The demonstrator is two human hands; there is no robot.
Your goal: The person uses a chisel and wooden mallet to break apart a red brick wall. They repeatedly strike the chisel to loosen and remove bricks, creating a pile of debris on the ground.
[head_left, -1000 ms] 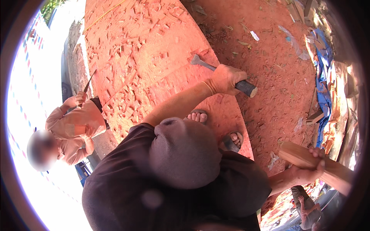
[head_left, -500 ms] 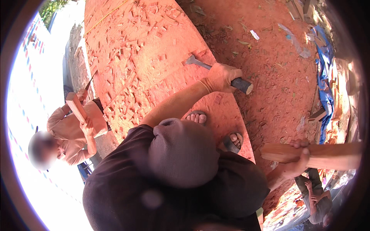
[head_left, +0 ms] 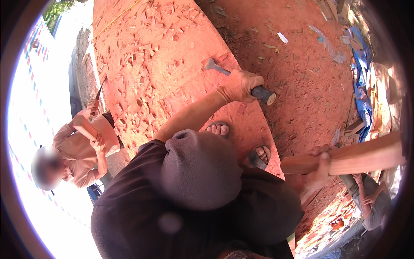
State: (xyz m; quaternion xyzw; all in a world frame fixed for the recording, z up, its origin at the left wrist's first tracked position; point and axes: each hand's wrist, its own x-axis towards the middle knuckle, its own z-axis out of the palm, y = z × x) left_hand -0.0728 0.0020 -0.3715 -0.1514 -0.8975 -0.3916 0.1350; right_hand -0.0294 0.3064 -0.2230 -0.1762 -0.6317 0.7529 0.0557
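Observation:
My left hand [head_left: 241,85] is closed around a chisel [head_left: 221,69] with a flared metal blade and a dark round handle. The blade slants down to the far left, and its edge rests at a shallow cut near the right edge of a big reddish wooden slab [head_left: 189,47]. At the right, my right hand [head_left: 318,170] grips the narrower end of a thick, squared wooden club [head_left: 366,153]. The club's heavy end points right, slightly raised and blurred by motion, well apart from the chisel handle.
Many wood chips [head_left: 140,101] litter the slab, where my sandalled feet [head_left: 218,129] stand. On the left, a co-worker [head_left: 86,146] holds a wooden block [head_left: 85,127] and a pointed tool [head_left: 101,88]. Another person [head_left: 366,194] is at the lower right, below a blue tarp [head_left: 363,82].
My right hand has shifted left with the club, whose heavy end has swung upward in the picture. The chisel stays at the same spot on the slab.

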